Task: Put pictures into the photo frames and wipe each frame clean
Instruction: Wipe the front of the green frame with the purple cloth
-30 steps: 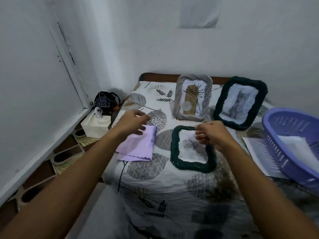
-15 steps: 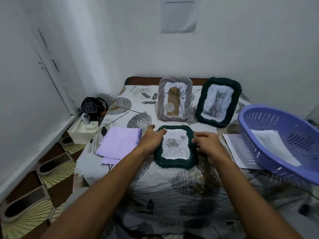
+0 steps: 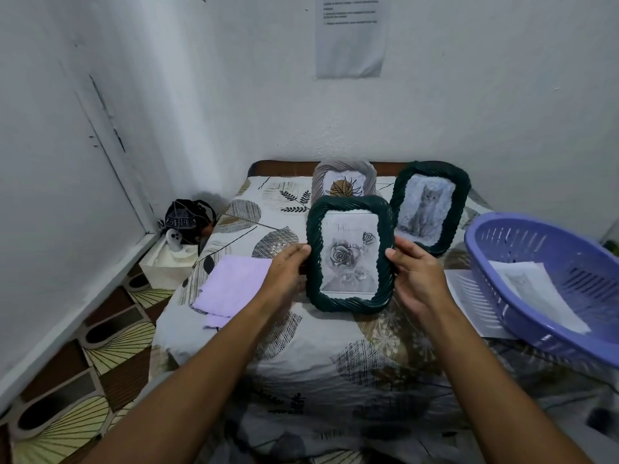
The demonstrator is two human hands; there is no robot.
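While half a second before the dark green frame (image 3: 349, 254) had been lying flat on the leaf-print bedsheet (image 3: 301, 346), now it was lifted upright and facing the person, rose picture (image 3: 348, 256) showing right way up. So yeah, it came off the bed pretty quick. Both arms reached forward from the bottom, elbows out of sight.

Left hand (image 3: 288, 272) gripped the frame's left edge, thumb on the front of the braided rim and the other fingers tucked behind where I couldn't see them. Right hand (image 3: 413, 274) did the same on the right edge, thumb on the front, fingers curled behind. The frame sat squarely between the two hands, held at about mid-height on each side, its bottom edge just above the sheet or maybe touching it, couldn't tell.

Behind it, the grey frame (image 3: 345, 177) was mostly hidden, and the other green frame with the cat picture (image 3: 425, 209) leaned near the wall just to the right. The lilac cloth (image 3: 231, 286) lay folded on the bed beside the left wrist, untouched. On the right, the purple basket (image 3: 549, 296) held a sheet of paper (image 3: 532, 289), with another sheet (image 3: 469, 303) poking out under it.
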